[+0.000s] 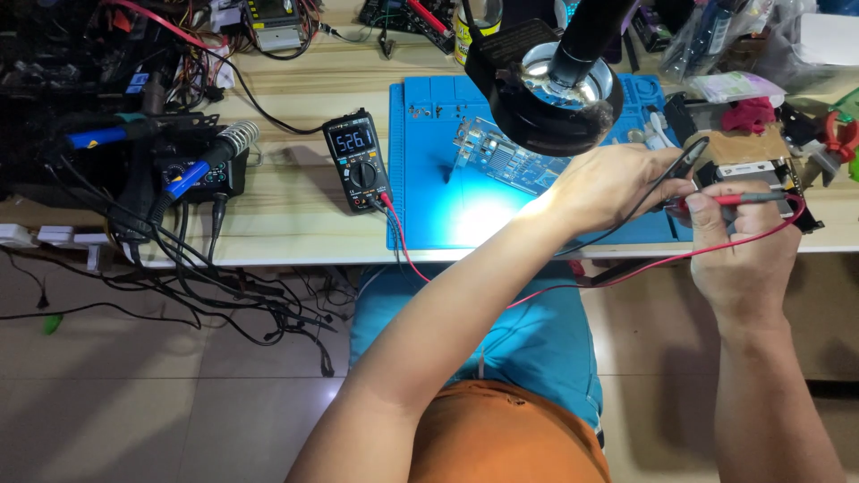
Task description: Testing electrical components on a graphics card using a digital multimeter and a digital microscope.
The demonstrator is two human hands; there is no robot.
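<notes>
Left hand [604,183] pinches the thin black test probe [684,161]; right hand [738,237] closes on the slim red test probe [747,198], pen-fashion for fine aim. Both tips apparently meet the small dark metal-cased module [756,172] at the bench edge, leads trailing to the black handheld multimeter [356,161].

Light falls from the ring lamp [555,89] above the far right part of the tabletop [295,206]. It burns a near-white glare patch on the blue mat [429,134] toward the tabletop's near edge and washes out the left forearm [537,224] there. The lamp's lens glints. The far left corner of the tabletop lies dim, its dark gear hard to tell apart. The meter's display [354,139] glows clearly. The floor below is evenly, softly lit. Focus is sharp in the middle; the tabletop's edges bow slightly from wide-angle distortion.
</notes>
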